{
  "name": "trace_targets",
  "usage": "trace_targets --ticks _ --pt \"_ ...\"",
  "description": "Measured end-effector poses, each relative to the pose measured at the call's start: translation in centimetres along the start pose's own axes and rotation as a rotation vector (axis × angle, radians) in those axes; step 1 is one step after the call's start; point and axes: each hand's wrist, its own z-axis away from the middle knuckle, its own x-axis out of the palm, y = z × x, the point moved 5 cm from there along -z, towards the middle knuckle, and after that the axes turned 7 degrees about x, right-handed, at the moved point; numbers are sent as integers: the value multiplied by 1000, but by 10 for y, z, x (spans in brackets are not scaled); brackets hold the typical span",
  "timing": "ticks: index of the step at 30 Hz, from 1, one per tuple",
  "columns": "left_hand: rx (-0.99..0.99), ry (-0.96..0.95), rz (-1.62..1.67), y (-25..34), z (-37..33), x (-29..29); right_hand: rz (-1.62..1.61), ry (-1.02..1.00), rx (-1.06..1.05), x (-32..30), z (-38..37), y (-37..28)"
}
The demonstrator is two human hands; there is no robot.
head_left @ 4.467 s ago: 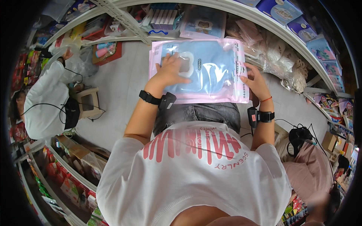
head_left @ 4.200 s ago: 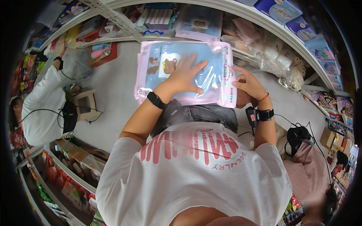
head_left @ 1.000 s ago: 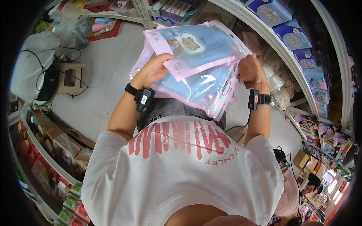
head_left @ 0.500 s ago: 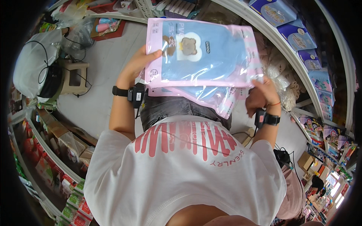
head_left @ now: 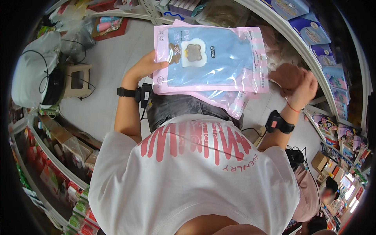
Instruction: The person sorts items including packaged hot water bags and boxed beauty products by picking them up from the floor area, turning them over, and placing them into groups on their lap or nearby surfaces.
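Observation:
My left hand (head_left: 145, 67) grips the left edge of a flat plastic package (head_left: 231, 51), with its thumb on top. The package has a pink border, a soft-looking blue thing inside and a bear picture. A second pink and blue package (head_left: 235, 105) lies under it and sticks out at the near side. To the right of the packages and apart from them, my right hand (head_left: 304, 89) is closed on a brown cloth (head_left: 288, 77). The cloth is blurred and its exact kind does not show.
Shelving with blue and purple packs (head_left: 311, 33) curves along the right. A beige stool (head_left: 78, 81) and white bag (head_left: 33, 78) stand at the left. Shelves of packets (head_left: 51, 172) run along the lower left. Another person (head_left: 329, 192) is at the lower right.
My right hand has let go of the package's right edge and moved away to the right with the brown cloth. The packages have shifted slightly toward me, still in my left hand.

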Motion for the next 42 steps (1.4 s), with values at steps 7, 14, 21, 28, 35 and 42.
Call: trace_targets --ticks 7,14,21,28,35,42 --pt "5 10 -53 6 4 2 923 -980 -744 165 117 55" --pt "-43 -16 -92 -5 3 1 419 -1522 -688 239 210 51" --pt "-45 15 -1 -5 5 3 219 -1579 -501 202 189 41" --pt "38 134 -70 1 5 3 183 -882 0 93 57 51" --pt "-7 209 -214 1 17 3 757 -423 -441 24 2 69" --pt "56 243 -327 32 34 11 993 -709 -331 42 -3 125"
